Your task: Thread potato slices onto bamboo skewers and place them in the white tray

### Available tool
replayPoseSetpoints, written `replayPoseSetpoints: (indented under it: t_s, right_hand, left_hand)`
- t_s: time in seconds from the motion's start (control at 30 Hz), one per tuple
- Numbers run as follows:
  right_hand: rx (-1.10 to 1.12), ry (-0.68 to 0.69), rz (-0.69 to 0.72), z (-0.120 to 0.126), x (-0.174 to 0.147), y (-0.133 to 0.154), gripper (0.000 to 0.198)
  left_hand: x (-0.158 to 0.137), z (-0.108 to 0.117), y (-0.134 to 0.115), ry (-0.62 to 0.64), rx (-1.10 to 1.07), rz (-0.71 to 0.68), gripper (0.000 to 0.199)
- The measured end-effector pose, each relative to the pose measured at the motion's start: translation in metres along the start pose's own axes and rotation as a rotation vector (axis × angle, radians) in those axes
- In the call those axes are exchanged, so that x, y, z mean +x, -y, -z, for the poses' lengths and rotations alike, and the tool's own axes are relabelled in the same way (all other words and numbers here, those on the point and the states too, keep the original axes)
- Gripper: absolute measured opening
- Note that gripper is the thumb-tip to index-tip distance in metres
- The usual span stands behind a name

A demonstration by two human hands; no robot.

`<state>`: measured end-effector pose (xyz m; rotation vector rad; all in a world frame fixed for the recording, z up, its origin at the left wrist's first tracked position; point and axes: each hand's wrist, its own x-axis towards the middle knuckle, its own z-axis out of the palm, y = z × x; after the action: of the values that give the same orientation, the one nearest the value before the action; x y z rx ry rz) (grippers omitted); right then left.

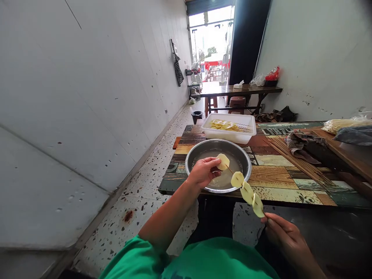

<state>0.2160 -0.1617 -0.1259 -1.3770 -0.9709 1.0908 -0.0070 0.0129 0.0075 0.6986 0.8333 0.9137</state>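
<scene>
Over the steel basin [189, 172] my left hand [203, 172] is closed on a pale yellow potato slice [223, 161] at the tip of a thin wooden skewer [229, 169]. My right hand [283, 230], in front of the table edge, grips the skewer's other end. Several more potato slices [247, 192] are threaded along the stick between my hands. Cloudy water [219, 182] fills the lower part of the basin. Behind it, a white plastic tub [229, 136] holds skewered yellow slices [222, 124], their sticks pointing right.
Loose bamboo skewers [299, 161] lie on the patterned table [270, 176], right of the basin. A crumpled cloth [303, 143] and a wooden board [345, 149] are farther right, with plastic bags [345, 126] behind. A dark table [247, 90] stands beyond; a white wall [87, 77] runs along the left.
</scene>
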Motion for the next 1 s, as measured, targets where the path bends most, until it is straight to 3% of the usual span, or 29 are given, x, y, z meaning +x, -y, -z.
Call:
replayPoseSetpoints:
  t_s: [0.27, 0.47, 0.57, 0.8, 0.93, 1.0]
  right_hand:
    - [-0.119, 0.027, 0.035, 0.002, 0.010, 0.001, 0.036]
    - [0.140, 0.083, -0.123, -0.013, 0.006, 0.011, 0.037]
    - [0.084, 0.059, -0.120, -0.013, 0.002, 0.016, 0.038]
    - [-0.310, 0.023, 0.060, -0.004, -0.004, 0.022, 0.035]
    - [-0.562, -0.262, 0.335, -0.014, -0.006, 0.019, 0.028]
    - [-0.565, -0.339, 0.414, -0.021, -0.009, 0.020, 0.028]
  left_hand:
    - [0.004, -0.002, 0.001, 0.010, 0.024, -0.047, 0.015]
    - [0.006, -0.002, 0.005, -0.007, 0.029, -0.157, 0.028]
    - [0.007, -0.001, 0.007, -0.022, 0.071, -0.207, 0.031]
    - [0.006, 0.002, 0.008, 0.017, 0.245, -0.357, 0.029]
    - [0.006, 0.001, 0.013, -0.049, 0.356, -0.481, 0.025]
    - [0.007, 0.002, 0.015, -0.089, 0.388, -0.528, 0.024]
